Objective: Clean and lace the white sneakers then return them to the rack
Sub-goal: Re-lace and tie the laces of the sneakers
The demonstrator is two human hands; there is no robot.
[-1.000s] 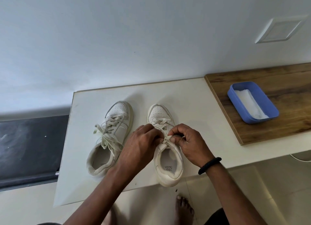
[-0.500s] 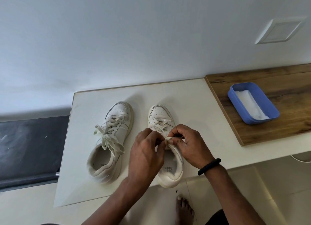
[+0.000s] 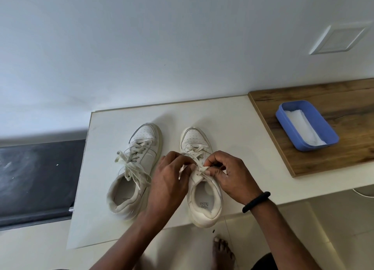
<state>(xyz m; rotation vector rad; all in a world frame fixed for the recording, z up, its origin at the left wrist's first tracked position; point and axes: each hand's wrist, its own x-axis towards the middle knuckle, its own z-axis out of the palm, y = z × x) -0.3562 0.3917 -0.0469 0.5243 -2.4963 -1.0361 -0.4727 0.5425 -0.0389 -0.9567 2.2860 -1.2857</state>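
Note:
Two white sneakers stand side by side on a white counter (image 3: 226, 116), toes toward the wall. The left sneaker (image 3: 135, 168) has its lace tied in a loose bow. Over the tongue of the right sneaker (image 3: 202, 193) both hands meet. My left hand (image 3: 172, 180) pinches one end of the right sneaker's lace (image 3: 199, 168), and my right hand (image 3: 228, 174), a black band on its wrist, pinches the other end. The hands hide much of the lacing.
A blue tray (image 3: 307, 126) holding a white cloth sits on a wooden board (image 3: 334, 160) at the right. A dark surface (image 3: 36, 178) lies lower at the left. The right sneaker's heel overhangs the counter's front edge; a bare foot (image 3: 222, 251) stands below.
My left hand has shifted slightly right and closer to the right hand at the lace; the forearm angle changed. The sneakers have not moved.

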